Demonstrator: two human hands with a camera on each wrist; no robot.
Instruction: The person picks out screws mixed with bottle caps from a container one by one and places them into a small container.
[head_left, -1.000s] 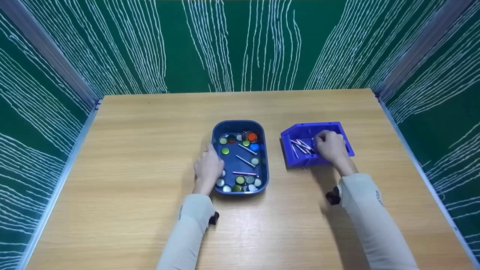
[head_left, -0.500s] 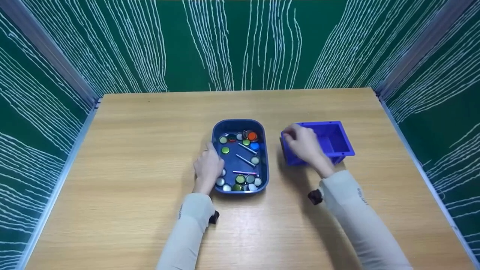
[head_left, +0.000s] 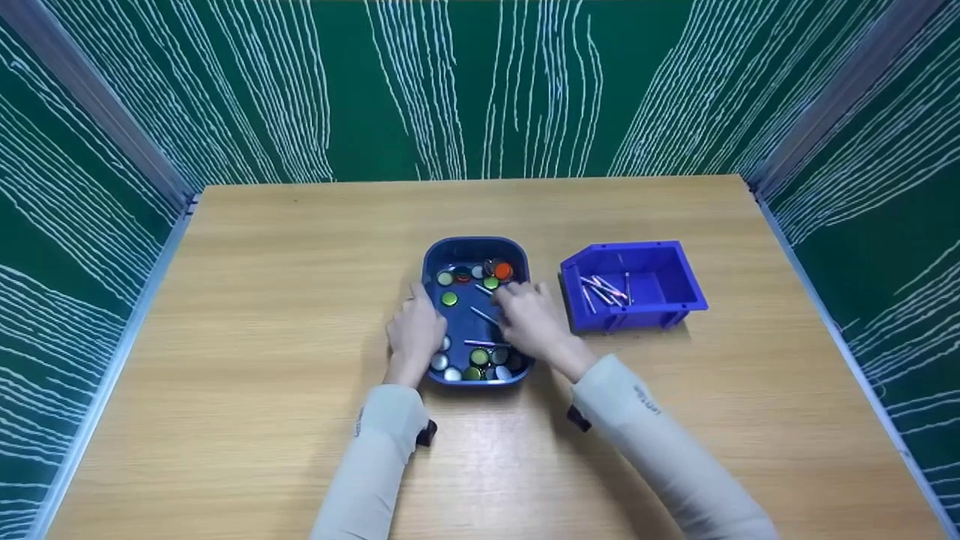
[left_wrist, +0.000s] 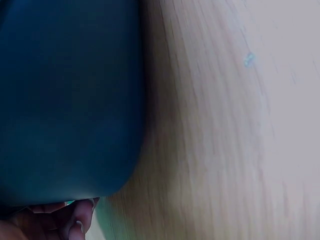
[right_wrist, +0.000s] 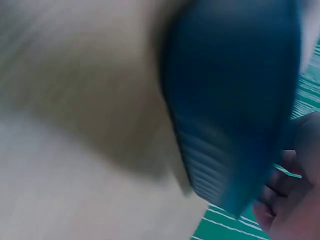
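In front of us on the desk (head_left: 300, 322), the dark blue tray (head_left: 460, 327) holds three metal screws among scattered bottle caps (head_left: 479, 357). Our right hand (head_left: 536, 322) reaches over the tray's right wall with its fingers bent down, so the screws lie to the left of this grip or partly beneath it. The far screw (head_left: 482, 289) shows a short length just left of the fingertips. The middle screw (head_left: 482, 314) slants from far left to near right, its near end passing out of sight beneath the hand. The near screw (head_left: 484, 343) lies almost straight left to right, its right end close to the hand's near edge. We cannot tell whether the right grip pinches anything, since the fingertips are hidden and the right wrist view is blurred. Our left hand (head_left: 416, 326) is clamped on the tray's left wall, thumb side over the rim, and sits farther from the far screw than the right. Right of the tray, and apart from it, the purple-blue bin (head_left: 660, 281) holds more screws (head_left: 602, 291), bunched toward its left end.
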